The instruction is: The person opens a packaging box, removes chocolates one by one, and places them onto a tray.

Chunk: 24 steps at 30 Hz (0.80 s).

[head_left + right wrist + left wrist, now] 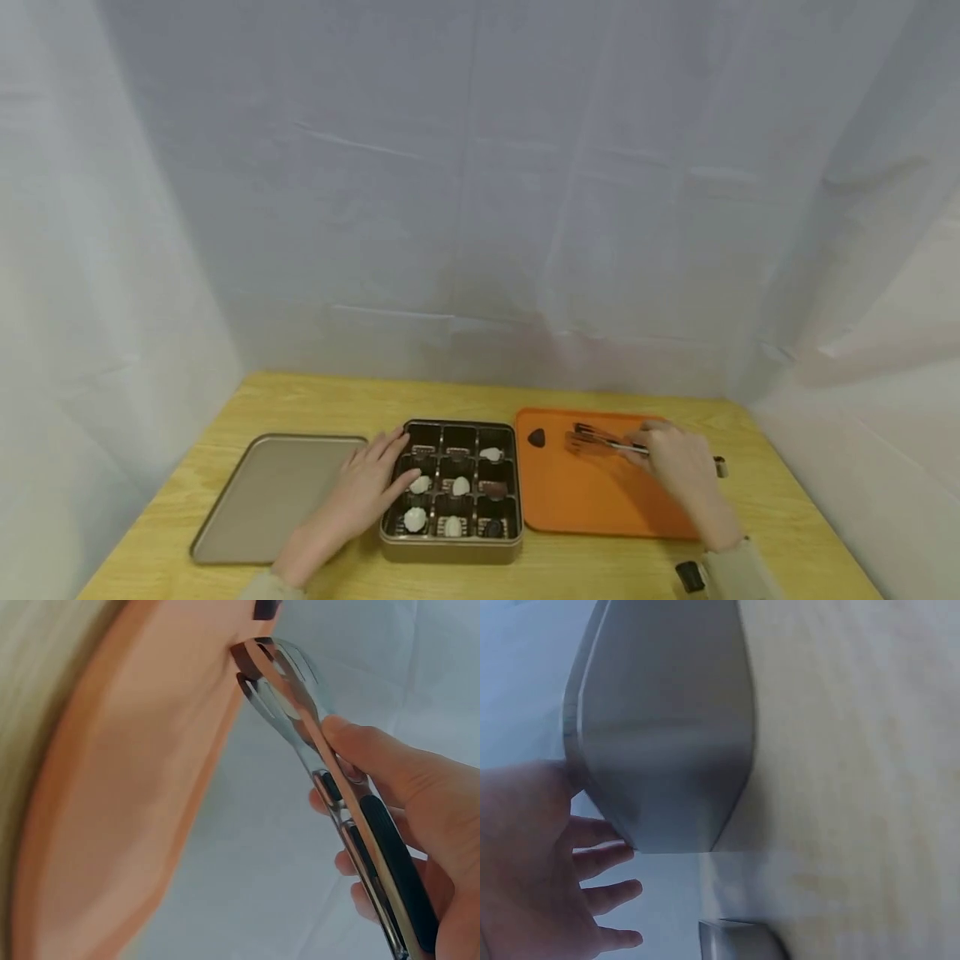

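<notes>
My left hand [367,483] lies with spread fingers against the left rim of a square tin [450,553] that has a dark divided insert. White and brown chocolates sit in several of its compartments, such as a round white chocolate [415,520]. In the left wrist view, the hand [540,862] touches the tin's wall [667,735]. My right hand [678,462] grips metal tongs [626,446] over an orange tray [592,500]. Between the tongs' tips in the right wrist view is a dark brown chocolate [244,660]. A dark triangular chocolate [536,437] lies on the tray's left part.
A flat metal lid [262,500] lies left of the tin on the wooden table [585,575]. White sheeting [465,208] encloses the back and sides. A black object [690,576] is by the right sleeve.
</notes>
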Motion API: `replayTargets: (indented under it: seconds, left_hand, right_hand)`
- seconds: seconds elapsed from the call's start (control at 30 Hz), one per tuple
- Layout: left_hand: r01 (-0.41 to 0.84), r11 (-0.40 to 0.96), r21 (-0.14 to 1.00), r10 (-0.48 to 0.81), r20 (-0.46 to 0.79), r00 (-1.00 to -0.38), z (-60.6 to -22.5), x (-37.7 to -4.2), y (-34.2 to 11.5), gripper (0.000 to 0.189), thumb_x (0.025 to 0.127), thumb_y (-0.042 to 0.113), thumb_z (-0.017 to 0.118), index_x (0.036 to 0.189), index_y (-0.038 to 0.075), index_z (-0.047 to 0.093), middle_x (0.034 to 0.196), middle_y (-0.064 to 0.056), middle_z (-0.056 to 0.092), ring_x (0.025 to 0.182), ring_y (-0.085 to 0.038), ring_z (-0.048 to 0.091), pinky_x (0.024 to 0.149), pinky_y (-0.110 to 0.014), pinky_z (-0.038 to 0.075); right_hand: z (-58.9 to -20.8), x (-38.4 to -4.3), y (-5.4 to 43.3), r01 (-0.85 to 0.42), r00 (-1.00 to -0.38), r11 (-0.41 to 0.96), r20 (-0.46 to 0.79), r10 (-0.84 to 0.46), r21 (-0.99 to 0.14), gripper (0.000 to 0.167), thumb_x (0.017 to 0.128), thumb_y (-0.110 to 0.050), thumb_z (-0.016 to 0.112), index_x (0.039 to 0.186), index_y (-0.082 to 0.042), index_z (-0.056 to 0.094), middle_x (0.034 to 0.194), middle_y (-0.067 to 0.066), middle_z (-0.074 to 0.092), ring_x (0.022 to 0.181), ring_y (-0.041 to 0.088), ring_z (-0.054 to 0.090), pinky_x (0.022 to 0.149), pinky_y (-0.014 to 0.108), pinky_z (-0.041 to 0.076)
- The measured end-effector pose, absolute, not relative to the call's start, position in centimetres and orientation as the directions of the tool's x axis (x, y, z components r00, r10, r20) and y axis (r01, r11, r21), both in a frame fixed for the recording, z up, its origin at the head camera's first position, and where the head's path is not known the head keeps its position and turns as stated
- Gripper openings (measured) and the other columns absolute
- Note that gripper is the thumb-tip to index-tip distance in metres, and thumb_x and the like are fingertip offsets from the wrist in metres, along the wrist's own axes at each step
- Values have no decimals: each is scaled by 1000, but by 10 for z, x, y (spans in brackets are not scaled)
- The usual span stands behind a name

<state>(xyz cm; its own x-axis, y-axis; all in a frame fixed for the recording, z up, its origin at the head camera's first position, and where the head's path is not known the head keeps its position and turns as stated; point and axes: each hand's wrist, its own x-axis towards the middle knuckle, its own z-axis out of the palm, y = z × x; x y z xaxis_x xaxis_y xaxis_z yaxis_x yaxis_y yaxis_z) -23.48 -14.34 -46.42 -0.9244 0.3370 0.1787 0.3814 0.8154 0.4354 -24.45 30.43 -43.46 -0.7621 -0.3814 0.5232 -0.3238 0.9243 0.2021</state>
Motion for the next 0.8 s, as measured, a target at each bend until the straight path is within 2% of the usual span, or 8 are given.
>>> replayTargets:
  seconds: [0.13,0.3,0.43,0.63,0.8]
  left_hand:
    - [396,811,430,338,208,-918,-460,-241,-140,64,103,36,59,152,-1,43,156,-22,41,143,-50,35,112,-74,26]
    - [373,829,417,341,152,-928,-461,-243,-138,74,102,39,59,156,-4,31,162,-23,28,146,-50,29,114,-73,23]
    - [360,835,417,341,121,-932,-463,-242,-140,79,101,39,61,157,-5,27,163,-23,24,145,-51,29,115,-72,22]
    - [366,821,438,348,124,-929,-461,-241,-140,79,100,38,62,157,-5,27,163,-25,24,144,-53,30,114,-73,21]
    - [361,826,433,342,123,-932,-462,-242,-140,80,101,38,62,158,-4,24,164,-23,21,144,-53,30,115,-73,20]
  right_hand:
    - [-426,-241,308,-319,-768,923,513,-384,213,23,68,-36,93,82,-21,82,75,-4,67,48,10,51,35,22,29]
    - [-421,-243,310,-329,-775,919,494,-393,215,21,70,-36,92,82,-21,82,75,-5,67,48,8,50,35,22,28]
    - [-426,-248,307,-341,-780,919,486,-393,197,21,72,-36,91,83,-21,82,77,-4,68,51,10,56,35,22,29]
    - [-439,-252,306,-335,-763,921,516,-388,197,23,70,-38,92,83,-22,82,78,-4,68,48,8,51,35,21,24]
    - [-448,-253,305,-323,-764,928,527,-372,187,24,71,-38,92,86,-21,82,76,-3,67,51,11,54,35,21,24]
